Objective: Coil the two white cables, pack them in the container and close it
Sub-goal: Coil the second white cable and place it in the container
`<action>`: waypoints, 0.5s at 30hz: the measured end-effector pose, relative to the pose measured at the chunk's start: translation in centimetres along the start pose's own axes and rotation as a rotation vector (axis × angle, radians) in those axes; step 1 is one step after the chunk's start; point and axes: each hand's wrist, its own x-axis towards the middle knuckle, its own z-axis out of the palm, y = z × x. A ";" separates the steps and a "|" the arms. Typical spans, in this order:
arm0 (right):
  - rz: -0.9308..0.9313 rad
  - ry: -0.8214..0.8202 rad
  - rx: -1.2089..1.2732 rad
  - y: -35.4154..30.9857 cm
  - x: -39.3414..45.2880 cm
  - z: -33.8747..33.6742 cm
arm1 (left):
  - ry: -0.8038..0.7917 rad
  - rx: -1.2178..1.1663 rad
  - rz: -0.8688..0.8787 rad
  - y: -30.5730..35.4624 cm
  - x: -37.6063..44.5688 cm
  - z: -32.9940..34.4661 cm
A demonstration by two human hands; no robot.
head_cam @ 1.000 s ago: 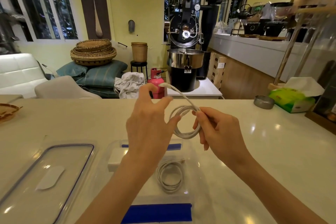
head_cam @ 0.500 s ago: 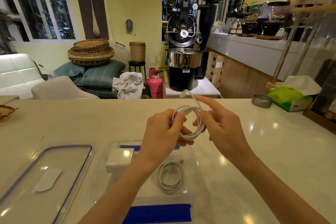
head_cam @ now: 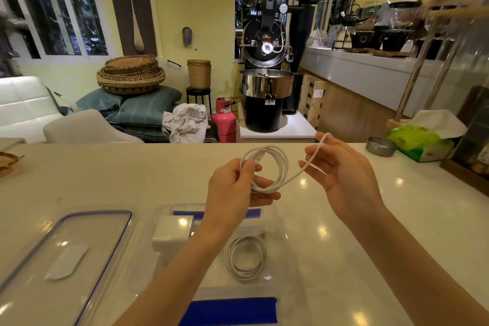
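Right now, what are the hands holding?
One thin white cable: left hand pinches its coiled loops; right hand holds the loose tail.

The pale glossy tabletop [head_cam: 105, 180] carries a clear open container [head_cam: 284, 233] at near centre. A clear lid [head_cam: 66, 259] lies flat left of it. A metal tin [head_cam: 380, 146] and green tissue pack [head_cam: 420, 144] sit far right.

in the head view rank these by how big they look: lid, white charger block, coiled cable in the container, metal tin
1. lid, by far the largest
2. white charger block and coiled cable: look alike, not ranked
3. metal tin, smallest, though it sits farther from the camera
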 end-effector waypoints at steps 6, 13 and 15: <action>0.083 -0.081 -0.351 0.7 0.9 -0.9 | 0.015 0.043 0.117 0.1 -0.3 0.1; 0.058 -0.446 -0.861 1.4 0.8 -1.1 | 0.046 -0.022 0.114 1.0 -0.1 -0.8; 0.040 -0.464 -0.895 1.7 0.9 -1.1 | 0.041 -0.008 0.098 1.0 0.0 -0.8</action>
